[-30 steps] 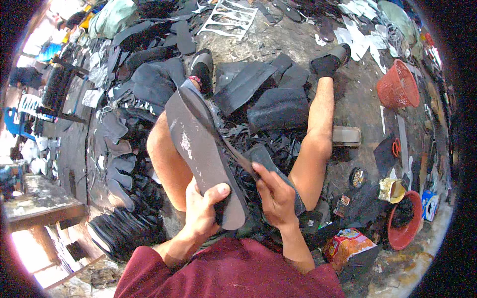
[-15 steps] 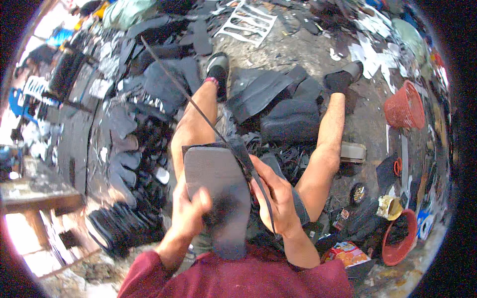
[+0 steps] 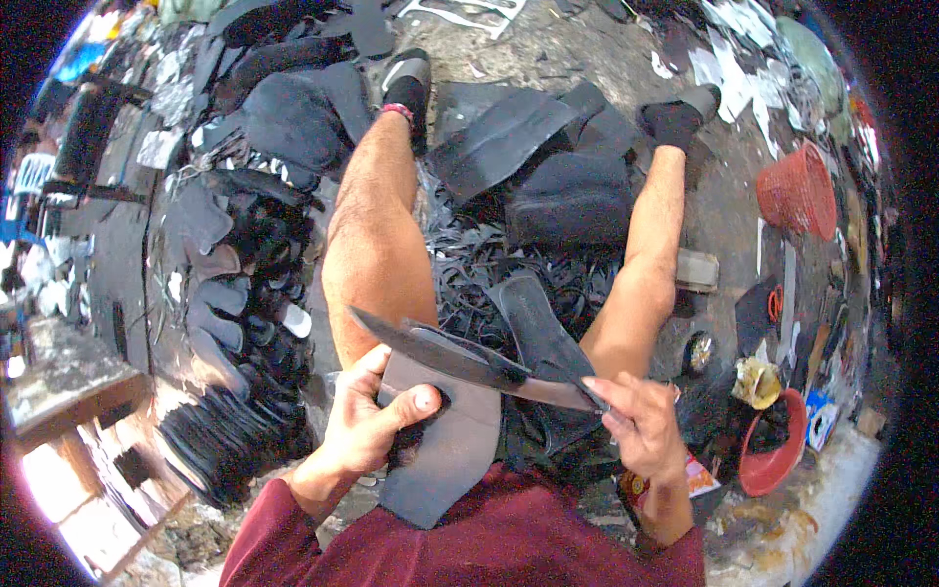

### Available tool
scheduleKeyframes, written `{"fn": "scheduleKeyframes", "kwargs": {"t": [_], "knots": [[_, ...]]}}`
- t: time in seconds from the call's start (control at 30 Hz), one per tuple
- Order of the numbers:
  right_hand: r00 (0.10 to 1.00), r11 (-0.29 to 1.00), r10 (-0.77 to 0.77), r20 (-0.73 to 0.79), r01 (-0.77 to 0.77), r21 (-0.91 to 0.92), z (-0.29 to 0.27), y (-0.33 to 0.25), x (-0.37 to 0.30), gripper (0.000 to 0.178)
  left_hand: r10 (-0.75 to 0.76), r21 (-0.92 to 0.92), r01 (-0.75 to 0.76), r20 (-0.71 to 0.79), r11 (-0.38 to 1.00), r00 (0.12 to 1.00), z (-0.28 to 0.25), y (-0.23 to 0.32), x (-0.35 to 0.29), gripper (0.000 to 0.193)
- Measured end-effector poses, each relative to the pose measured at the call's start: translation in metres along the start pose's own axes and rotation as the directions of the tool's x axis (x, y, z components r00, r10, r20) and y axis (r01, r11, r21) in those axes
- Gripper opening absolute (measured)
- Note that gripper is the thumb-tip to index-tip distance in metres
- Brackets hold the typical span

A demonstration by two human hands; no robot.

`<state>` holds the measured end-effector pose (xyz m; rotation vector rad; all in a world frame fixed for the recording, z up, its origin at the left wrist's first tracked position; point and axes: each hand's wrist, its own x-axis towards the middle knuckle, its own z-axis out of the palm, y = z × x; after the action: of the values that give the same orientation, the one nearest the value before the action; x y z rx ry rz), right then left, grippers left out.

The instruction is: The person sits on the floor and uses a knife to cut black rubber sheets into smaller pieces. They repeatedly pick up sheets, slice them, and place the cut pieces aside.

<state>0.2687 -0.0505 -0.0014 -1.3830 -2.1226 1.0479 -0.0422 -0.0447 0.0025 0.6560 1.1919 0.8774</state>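
In my left hand (image 3: 372, 421) is a grey, sole-shaped sheet (image 3: 450, 411), tilted up before my maroon shirt, with the thumb pressed on its face. My right hand (image 3: 641, 426) closes round the handle end of a long knife (image 3: 435, 357). Its dark, pointed blade crosses the sheet's upper part toward my left hand; whether it touches the sheet I cannot tell. Below the knife, a dark sole-shaped piece (image 3: 538, 323) lies between my legs, by my right thigh.
Dark scraps (image 3: 469, 264) heap between my legs, with black sheets (image 3: 567, 196) beyond. Stacked dark soles (image 3: 230, 440) stand at left, near a wooden bench (image 3: 78, 391). To the right are a red basket (image 3: 797, 191), a red tub (image 3: 773, 445) and a tape roll (image 3: 697, 352).
My right hand has moved right, away from the sheet. The long dark thing that slanted up to the far left is gone from there; the knife now lies across the sheet, which has tilted.
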Motion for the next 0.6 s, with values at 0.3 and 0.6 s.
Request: {"fn": "scheduleKeyframes", "kwargs": {"t": [0.3,0.6], "knots": [[0.982,0.996,-0.073,0.177,0.079,-0.032,-0.023,-0.025,0.088,0.039,-0.126,0.132,0.100,0.201,0.986,0.971,0.004,0.008,0.012,0.034],[0.923,0.952,-0.233,0.306,0.153,0.264,-0.025,-0.014,0.100,0.039,-0.161,0.302,0.013,0.472,0.953,0.867,0.003,0.009,0.023,0.064]]}}
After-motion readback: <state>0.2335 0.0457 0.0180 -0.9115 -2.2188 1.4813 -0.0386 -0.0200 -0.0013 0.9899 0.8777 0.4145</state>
